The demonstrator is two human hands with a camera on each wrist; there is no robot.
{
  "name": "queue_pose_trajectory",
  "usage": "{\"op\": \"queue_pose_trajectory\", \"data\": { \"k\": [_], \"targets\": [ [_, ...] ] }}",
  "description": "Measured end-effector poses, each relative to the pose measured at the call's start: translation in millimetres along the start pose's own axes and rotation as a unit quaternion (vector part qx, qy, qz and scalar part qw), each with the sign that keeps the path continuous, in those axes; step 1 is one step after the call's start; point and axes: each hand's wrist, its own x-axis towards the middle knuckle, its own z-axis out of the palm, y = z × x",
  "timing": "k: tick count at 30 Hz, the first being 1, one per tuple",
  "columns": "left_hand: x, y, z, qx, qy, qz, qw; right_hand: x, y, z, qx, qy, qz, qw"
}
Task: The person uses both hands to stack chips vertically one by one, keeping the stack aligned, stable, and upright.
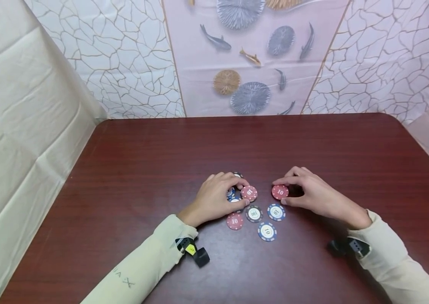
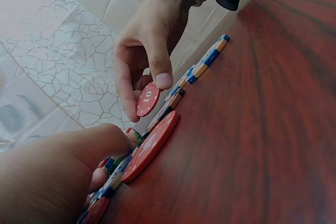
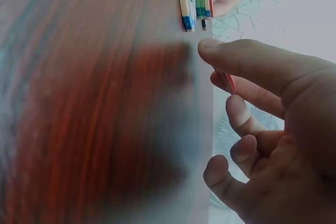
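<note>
i watch the left hand (image 1: 219,197) pinching the chip stack (image 1: 249,193) (red on top); to its right, the right hand (image 1: 311,191) pinches one red chip (image 1: 280,192) above the table (image 1: 153,147). if its thin edge slips, the chip may fall; a knock could topple the stack.

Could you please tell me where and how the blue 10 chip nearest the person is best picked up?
I'd pinch the blue 10 chip by its left and right rim, probably from above and the near side: it is a thin disc lying flat, the dark 100 chip sits close to its far-left edge, and only table borders its near side.
</note>
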Motion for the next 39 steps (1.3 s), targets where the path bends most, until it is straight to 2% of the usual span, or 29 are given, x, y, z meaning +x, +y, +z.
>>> {"op": "queue_pose_trajectory", "data": {
  "k": [18,33,39],
  "targets": [
    [-3.4,-3.8,1.1,-0.008,0.011,0.000,0.9999,12.8,-18.9,10.0,0.061,-0.007,0.030,0.998],
    [0.5,-1.3,4.1,-0.017,0.006,0.005,0.9998,23.5,-26.9,26.4,0.076,0.005,0.043,0.996],
    [0.5,-1.7,1.5,-0.012,-0.001,0.001,0.9999,26.8,-29.8,29.6,0.081,0.012,0.029,0.996]
  ]
}}
